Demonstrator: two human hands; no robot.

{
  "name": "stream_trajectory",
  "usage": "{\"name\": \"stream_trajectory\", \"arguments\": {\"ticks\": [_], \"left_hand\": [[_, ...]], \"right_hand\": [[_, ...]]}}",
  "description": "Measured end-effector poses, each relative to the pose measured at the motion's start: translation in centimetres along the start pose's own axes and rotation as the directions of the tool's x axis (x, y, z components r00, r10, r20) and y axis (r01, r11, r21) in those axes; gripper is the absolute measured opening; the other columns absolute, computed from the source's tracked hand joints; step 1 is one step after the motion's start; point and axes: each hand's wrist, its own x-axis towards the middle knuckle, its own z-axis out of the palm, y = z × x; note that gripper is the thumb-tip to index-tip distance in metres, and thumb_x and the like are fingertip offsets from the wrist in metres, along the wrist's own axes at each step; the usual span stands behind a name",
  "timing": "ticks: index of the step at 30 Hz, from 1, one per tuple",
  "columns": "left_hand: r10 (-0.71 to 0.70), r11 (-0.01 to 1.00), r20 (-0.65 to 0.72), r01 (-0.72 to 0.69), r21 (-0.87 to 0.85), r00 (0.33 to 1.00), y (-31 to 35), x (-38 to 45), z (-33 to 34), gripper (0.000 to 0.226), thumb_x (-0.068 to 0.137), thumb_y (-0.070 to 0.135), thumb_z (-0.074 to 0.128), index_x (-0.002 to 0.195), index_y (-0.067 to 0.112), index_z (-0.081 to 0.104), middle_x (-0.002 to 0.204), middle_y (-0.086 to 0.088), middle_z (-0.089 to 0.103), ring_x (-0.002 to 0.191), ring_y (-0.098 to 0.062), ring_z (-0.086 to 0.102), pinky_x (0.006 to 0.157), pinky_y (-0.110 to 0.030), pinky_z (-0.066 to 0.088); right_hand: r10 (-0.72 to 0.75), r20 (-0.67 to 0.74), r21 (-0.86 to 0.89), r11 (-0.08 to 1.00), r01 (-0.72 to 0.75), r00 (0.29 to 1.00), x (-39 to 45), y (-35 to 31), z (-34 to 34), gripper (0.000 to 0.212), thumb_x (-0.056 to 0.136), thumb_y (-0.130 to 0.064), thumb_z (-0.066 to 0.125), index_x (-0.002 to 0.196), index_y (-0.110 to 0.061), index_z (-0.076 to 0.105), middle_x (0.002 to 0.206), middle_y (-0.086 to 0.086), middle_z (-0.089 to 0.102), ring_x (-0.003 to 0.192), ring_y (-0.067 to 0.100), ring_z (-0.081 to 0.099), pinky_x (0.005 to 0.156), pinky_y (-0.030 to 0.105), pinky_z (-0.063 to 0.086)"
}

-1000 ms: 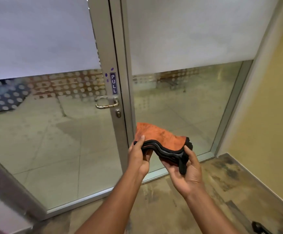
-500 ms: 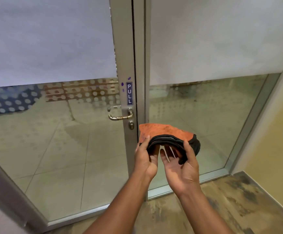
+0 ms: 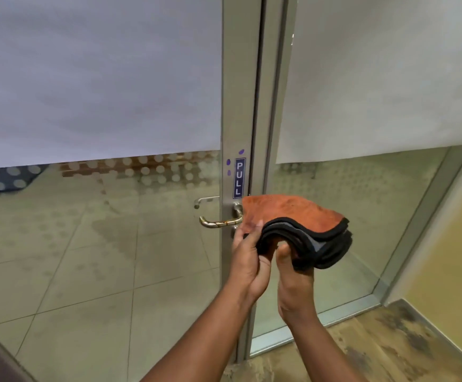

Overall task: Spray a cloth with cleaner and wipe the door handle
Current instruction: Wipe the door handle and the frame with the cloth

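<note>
Cloth (image 3: 293, 213) raised beside door handle (image 3: 220, 222); left hand (image 3: 247, 260), right hand (image 3: 293, 274) seemingly grip it

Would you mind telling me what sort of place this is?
Probably an office or commercial entrance: a metal-framed glass door with a PULL sticker, a lever door handle, and frosted film on the panes.

Folded cloth (image 3: 301, 216) in both hands — beside door handle (image 3: 220, 222).

Folded orange cloth (image 3: 293, 213) with black edging beside metal door handle (image 3: 220, 222).
</note>
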Motion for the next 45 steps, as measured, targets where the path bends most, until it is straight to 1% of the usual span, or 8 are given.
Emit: {"name": "stream_trajectory", "arguments": {"ticks": [6, 10, 16, 19, 22, 30, 38, 45], "left_hand": [[-0.013, 0.954, 0.114, -0.022, 0.300, 0.993, 2.9, 1.8, 0.8, 0.040, 0.097, 0.005, 0.065, 0.134, 0.017, 0.056, 0.121, -0.011, 0.073, 0.108, -0.024, 0.073, 0.092, -0.034, 0.060], [0.043, 0.744, 0.200, -0.165, 0.648, 0.979, 5.6, 3.9, 1.7, 0.041, 0.099, 0.022, 0.065, 0.138, 0.023, 0.052, 0.132, -0.002, 0.069, 0.117, -0.014, 0.068, 0.100, -0.028, 0.055], [0.222, -0.191, 0.471, -0.436, 0.880, 0.854, 12.6, 8.4, 2.6, 0.054, 0.106, 0.045, 0.046, 0.154, 0.025, 0.038, 0.151, 0.002, 0.049, 0.138, -0.012, 0.047, 0.116, -0.039, 0.042], [0.106, -0.675, 0.646, -0.423, 0.605, 0.756, 16.1, 10.9, 3.7, 0.059, 0.106, 0.049, 0.037, 0.157, 0.019, 0.034, 0.160, -0.006, 0.040, 0.148, -0.021, 0.035, 0.121, -0.041, 0.033], [-0.094, -0.913, 0.704, -0.343, 0.221, 0.704, 19.0, 13.2, 5.2, 0.063, 0.107, 0.048, 0.027, 0.158, 0.011, 0.033, 0.166, -0.010, 0.034, 0.156, -0.027, 0.023, 0.126, -0.041, 0.020], [-0.383, -0.921, 0.737, -0.285, -0.264, 0.556, 22.1, 18.2, 7.2, 0.063, 0.110, 0.043, 0.022, 0.160, 0.004, 0.021, 0.170, -0.017, 0.015, 0.159, -0.032, 0.005, 0.129, -0.042, 0.005], [-0.460, -0.888, 0.754, -0.242, -0.392, 0.469, 23.7, 21.1, 7.6, 0.069, 0.108, 0.049, 0.021, 0.160, 0.004, 0.014, 0.168, -0.017, 0.006, 0.158, -0.031, -0.002, 0.129, -0.041, -0.003], [-0.606, -0.795, 0.680, -0.280, -0.538, 0.414, 26.0, 22.5, 7.7, 0.072, 0.108, 0.050, 0.014, 0.161, 0.003, 0.009, 0.169, -0.018, 0.003, 0.159, -0.034, 0.002, 0.130, -0.047, 0.009]], "right_hand": [[-0.129, -0.195, -0.093, 0.989, 0.113, 0.972, 4.9, 1.1, 3.5, 0.031, 0.074, -0.052, 0.077, 0.104, -0.046, 0.071, 0.107, -0.026, 0.073, 0.105, -0.003, 0.067, 0.083, 0.009, 0.050], [-0.047, -0.365, 0.015, 0.998, 0.057, 0.930, 8.7, 1.4, 2.7, 0.036, 0.091, -0.039, 0.068, 0.124, -0.024, 0.062, 0.118, -0.017, 0.068, 0.108, -0.005, 0.065, 0.094, 0.019, 0.050], [0.010, -0.345, 0.148, 0.988, 0.045, 0.939, 13.0, 1.6, 1.1, 0.033, 0.092, -0.045, 0.064, 0.120, -0.029, 0.057, 0.115, -0.017, 0.067, 0.105, -0.002, 0.067, 0.078, 0.013, 0.054], [0.026, -0.344, 0.023, 1.000, -0.020, 0.939, 15.4, 2.6, 0.9, 0.033, 0.087, -0.048, 0.067, 0.113, -0.028, 0.063, 0.108, -0.017, 0.069, 0.100, -0.004, 0.068, 0.081, 0.018, 0.052], [0.007, -0.307, -0.109, 0.993, -0.042, 0.952, 17.4, 4.2, 0.6, 0.029, 0.084, -0.050, 0.069, 0.102, -0.028, 0.066, 0.103, -0.014, 0.072, 0.097, -0.002, 0.068, 0.084, 0.024, 0.052], [-0.077, -0.218, -0.456, 0.890, -0.032, 0.973, 20.1, 6.5, 1.9, 0.032, 0.091, -0.043, 0.066, 0.071, -0.019, 0.060, 0.069, -0.008, 0.062, 0.066, 0.004, 0.063, 0.050, 0.010, 0.042], [-0.040, -0.257, -0.426, 0.901, -0.077, 0.965, 21.0, 7.6, 4.7, 0.034, 0.097, -0.034, 0.061, 0.125, -0.015, 0.059, 0.120, 0.000, 0.065, 0.114, 0.018, 0.061, 0.101, 0.045, 0.051], [-0.099, -0.318, -0.426, 0.904, -0.049, 0.943, 20.7, 8.8, 7.5, 0.044, 0.094, -0.052, 0.057, 0.122, -0.019, 0.060, 0.112, -0.005, 0.069, 0.106, 0.012, 0.065, 0.095, 0.043, 0.056]]}}
